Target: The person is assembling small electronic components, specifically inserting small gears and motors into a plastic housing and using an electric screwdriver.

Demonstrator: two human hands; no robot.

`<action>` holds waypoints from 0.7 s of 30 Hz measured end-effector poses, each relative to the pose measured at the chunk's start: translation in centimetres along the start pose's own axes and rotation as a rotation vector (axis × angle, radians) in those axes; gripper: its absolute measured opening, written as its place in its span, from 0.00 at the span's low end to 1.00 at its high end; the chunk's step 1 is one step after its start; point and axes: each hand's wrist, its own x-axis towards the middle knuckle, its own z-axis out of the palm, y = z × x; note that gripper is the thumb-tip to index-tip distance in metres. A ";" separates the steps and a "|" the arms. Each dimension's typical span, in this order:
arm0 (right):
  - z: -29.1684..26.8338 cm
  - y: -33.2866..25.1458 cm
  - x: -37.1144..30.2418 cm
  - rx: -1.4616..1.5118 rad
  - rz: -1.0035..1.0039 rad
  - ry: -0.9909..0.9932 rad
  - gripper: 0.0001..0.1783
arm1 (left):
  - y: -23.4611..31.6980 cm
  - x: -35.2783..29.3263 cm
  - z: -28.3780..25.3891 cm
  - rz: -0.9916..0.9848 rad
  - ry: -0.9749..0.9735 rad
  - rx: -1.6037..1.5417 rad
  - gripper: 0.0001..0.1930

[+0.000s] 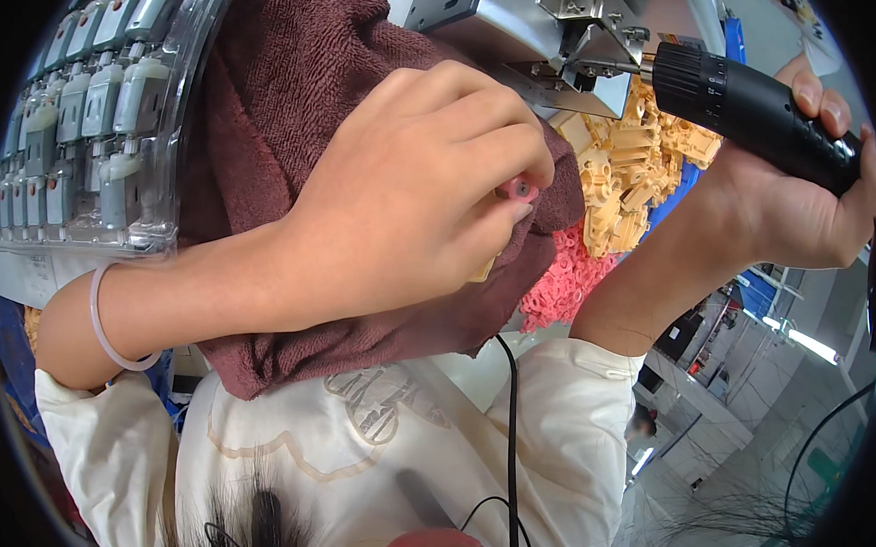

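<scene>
Pink part (521, 190) sits clasped in the left hand (417, 176) (the right hand (802, 204) grips a black screwdriver (738, 103)).

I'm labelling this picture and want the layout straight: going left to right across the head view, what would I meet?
Motors, left hand, pink pile, screwdriver.

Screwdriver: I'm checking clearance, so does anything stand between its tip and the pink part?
Yes, in this view: the metal fixture by the tip of the screwdriver, then the fingers of the left hand, curled around the pink part. Depth I can't judge.
</scene>
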 end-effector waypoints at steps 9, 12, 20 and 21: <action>-2.1 2.0 1.0 0.169 0.087 -0.166 0.11 | 0.0 -0.1 0.3 -0.001 0.045 0.002 0.10; -1.6 2.7 0.7 0.220 0.101 -0.212 0.12 | 0.0 0.0 0.1 0.007 0.026 0.002 0.10; 3.7 1.6 -3.0 -0.100 0.025 -0.016 0.10 | -0.2 -0.2 0.5 -0.002 0.022 -0.004 0.10; 4.0 1.8 -3.2 -0.163 0.012 0.029 0.11 | -0.3 -0.3 0.6 -0.008 0.023 0.001 0.10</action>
